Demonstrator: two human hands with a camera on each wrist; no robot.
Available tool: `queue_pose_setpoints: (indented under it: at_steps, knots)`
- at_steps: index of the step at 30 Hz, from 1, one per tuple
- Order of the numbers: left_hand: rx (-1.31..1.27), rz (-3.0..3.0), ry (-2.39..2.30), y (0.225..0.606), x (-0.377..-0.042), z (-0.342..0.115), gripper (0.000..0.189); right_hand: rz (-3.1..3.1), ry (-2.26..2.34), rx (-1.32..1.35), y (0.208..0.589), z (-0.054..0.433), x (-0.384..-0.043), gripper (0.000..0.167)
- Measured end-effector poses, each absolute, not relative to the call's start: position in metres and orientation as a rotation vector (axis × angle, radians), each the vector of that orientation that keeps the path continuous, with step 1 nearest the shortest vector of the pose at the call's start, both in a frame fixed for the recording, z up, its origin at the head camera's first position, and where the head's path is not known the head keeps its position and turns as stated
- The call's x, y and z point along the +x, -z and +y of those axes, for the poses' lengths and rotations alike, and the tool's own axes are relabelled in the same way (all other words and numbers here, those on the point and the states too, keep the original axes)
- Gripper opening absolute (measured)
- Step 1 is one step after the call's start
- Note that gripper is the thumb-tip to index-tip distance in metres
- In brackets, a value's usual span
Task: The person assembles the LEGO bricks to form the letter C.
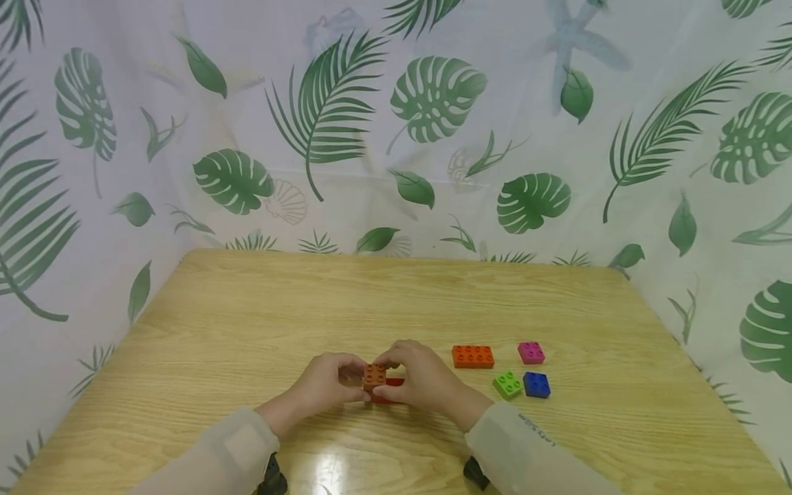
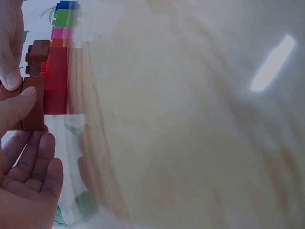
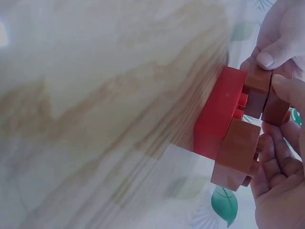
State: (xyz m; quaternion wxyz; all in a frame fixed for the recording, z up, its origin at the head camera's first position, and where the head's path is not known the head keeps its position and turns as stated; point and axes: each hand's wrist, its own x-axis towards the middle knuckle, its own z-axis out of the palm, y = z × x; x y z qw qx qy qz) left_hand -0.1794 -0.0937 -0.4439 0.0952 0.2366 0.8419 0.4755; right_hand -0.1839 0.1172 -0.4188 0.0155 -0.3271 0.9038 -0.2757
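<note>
A long red brick (image 3: 220, 112) stands on the table between the hands, with a brown brick (image 3: 238, 148) on one end of its studs. At the other end are two brown bricks, one above the other: the lower brown brick (image 2: 34, 104) sits next to the red studs, the upper brown brick (image 3: 277, 105) over it. My left hand (image 1: 331, 385) has its thumb on the lower one, other fingers spread behind. With its thumb on the upper one, my right hand (image 1: 423, 378) holds it. Fingers partly hide the bricks in the head view.
To the right on the wooden table (image 1: 247, 309) lie an orange brick (image 1: 473, 357), a pink brick (image 1: 531, 353), a lime green brick (image 1: 508, 385) and a blue brick (image 1: 536, 385). A leaf-patterned cloth (image 1: 359, 206) hangs behind the table.
</note>
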Motion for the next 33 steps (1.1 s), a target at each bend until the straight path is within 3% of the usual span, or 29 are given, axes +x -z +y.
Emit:
queue_pose_setpoints:
  at_steps: [33]
  knots:
    - [0.671,2.541,-1.508,0.441,-0.178,-0.094,0.034,2.814,0.91,-0.933,0.428,0.119,-0.184,0.038]
